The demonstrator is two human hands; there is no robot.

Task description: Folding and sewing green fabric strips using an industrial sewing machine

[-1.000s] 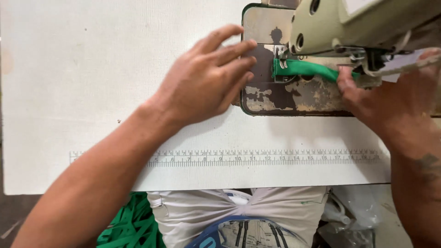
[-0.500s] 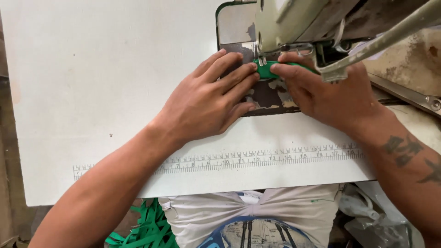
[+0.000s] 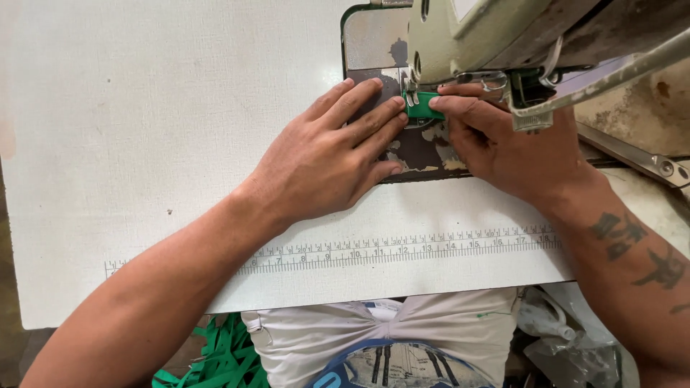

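A short green strap piece lies under the presser foot of a pale sewing machine, on its worn dark metal bed. My left hand rests flat on the bed and table, fingers spread, with the fingertips just left of the strap. My right hand comes from the right and pinches the strap's near edge between thumb and fingers, partly under the machine head. The needle area is hidden by the machine.
The white table carries a printed ruler strip along its near edge. A heap of green straps lies on the floor below left. Clear plastic bags sit lower right. A metal lever runs at the right.
The strap has shortened in view, now mostly under the foot. My right hand moved left from the strap's right end to the presser foot; my left hand stayed flat beside it.
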